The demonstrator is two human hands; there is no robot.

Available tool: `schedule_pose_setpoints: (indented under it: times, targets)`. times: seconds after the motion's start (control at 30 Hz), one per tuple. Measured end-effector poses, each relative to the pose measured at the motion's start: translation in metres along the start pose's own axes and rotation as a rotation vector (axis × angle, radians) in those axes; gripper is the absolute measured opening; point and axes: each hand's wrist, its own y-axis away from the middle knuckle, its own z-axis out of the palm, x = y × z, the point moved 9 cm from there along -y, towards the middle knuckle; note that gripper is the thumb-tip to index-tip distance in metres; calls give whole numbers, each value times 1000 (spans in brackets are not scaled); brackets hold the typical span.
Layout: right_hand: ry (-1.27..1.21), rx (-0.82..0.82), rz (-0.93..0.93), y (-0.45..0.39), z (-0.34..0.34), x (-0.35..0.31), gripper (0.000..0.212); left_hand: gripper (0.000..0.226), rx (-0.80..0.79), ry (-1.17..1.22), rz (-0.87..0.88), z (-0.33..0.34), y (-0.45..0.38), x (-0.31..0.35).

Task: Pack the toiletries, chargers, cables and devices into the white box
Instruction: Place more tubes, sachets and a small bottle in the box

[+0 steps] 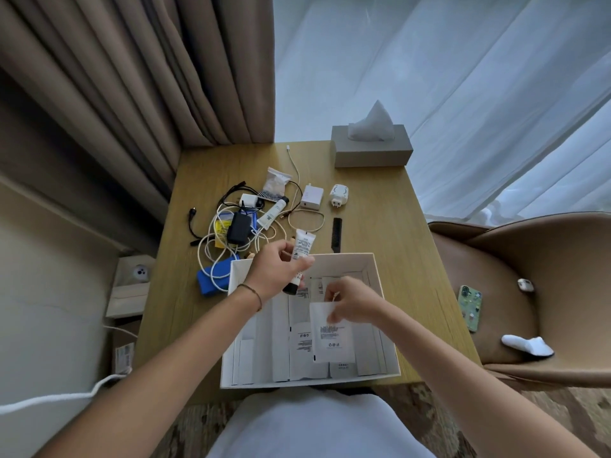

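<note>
Left hand (281, 269) grip clamped on tube (299, 261), cap down over box (385, 312) at 12 o'clock edge, ready to drop. Right hand (350, 304) grip pinches sachet (332, 338) inside box, likely clearing room. Cables (231, 233) wait on table (380, 233) at 10 o'clock.

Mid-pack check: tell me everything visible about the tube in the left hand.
The tube is white, seemingly soft plastic, with small dark print on its body and a black cap at its lower end; the flat crimped end points up and away. It hangs tilted, cap down, over the far left part of the white box, clear of the box floor. The left hand pinches it around the middle, hiding part of the body. Nothing else touches it.
</note>
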Motion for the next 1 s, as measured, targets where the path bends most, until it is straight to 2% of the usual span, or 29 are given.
schedule_pose_setpoints:
  times: [0.23,0.4,0.53,0.63,0.83,0.9,1.0]
  targets:
    - [235,-52,17,-8,31,14,33,21,38,-197,5,-22,10,-18]
    - [371,-30,7,-11,41,17,27,33,14,-337,18,-36,13,-19]
    - [602,1,-83,-9,41,10,20,37,-42,-443,15,-39,16,-24]
    - [745,39,-168,-10,43,5,33,31,-54,-499,19,-40,18,-29]
    - [673,-17,-163,-13,47,9,31,46,-89,-639,-33,-35,18,-42]
    - [662,-25,-149,-15,48,12,29,45,-93,-748,-3,-33,17,-44]
    - [720,-38,-141,-16,54,13,37,42,-139,-860,-8,-27,17,-53]
